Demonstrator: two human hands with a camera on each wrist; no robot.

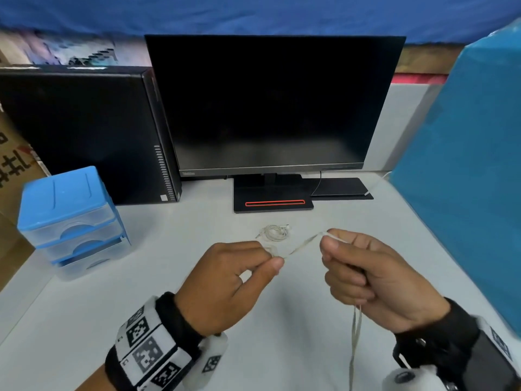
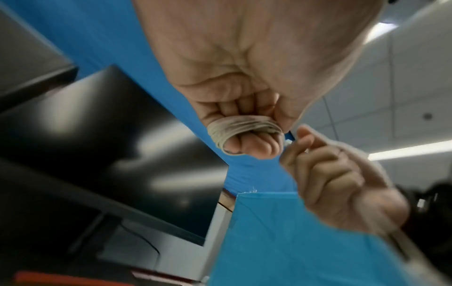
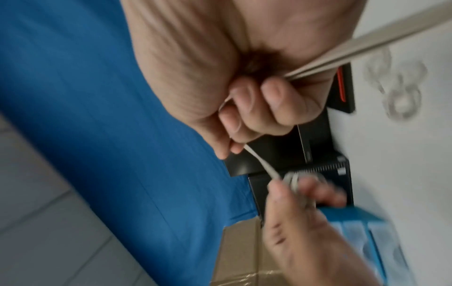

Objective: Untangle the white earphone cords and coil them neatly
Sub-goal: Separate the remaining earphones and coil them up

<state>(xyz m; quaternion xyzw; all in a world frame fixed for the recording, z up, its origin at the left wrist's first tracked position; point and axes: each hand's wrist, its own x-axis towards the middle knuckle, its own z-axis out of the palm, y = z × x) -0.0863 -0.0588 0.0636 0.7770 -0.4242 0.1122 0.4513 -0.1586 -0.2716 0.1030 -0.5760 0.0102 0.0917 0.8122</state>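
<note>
A white earphone cord (image 1: 303, 245) runs taut between my two hands above the table. My left hand (image 1: 239, 273) has several turns of it wound round its curled fingers (image 2: 240, 126) and pinches it with the thumb. My right hand (image 1: 363, 275) grips the cord (image 3: 259, 161) in a fist, and two strands (image 1: 355, 340) hang down from it toward the near edge. A second earphone cord (image 1: 275, 232) lies coiled on the table beyond my hands, with its plug pointing left.
A dark monitor (image 1: 270, 105) on a black stand (image 1: 273, 204) faces me. A black computer tower (image 1: 84, 131) and a blue drawer unit (image 1: 70, 218) stand at the left. A blue covered box (image 1: 473, 170) rises at the right.
</note>
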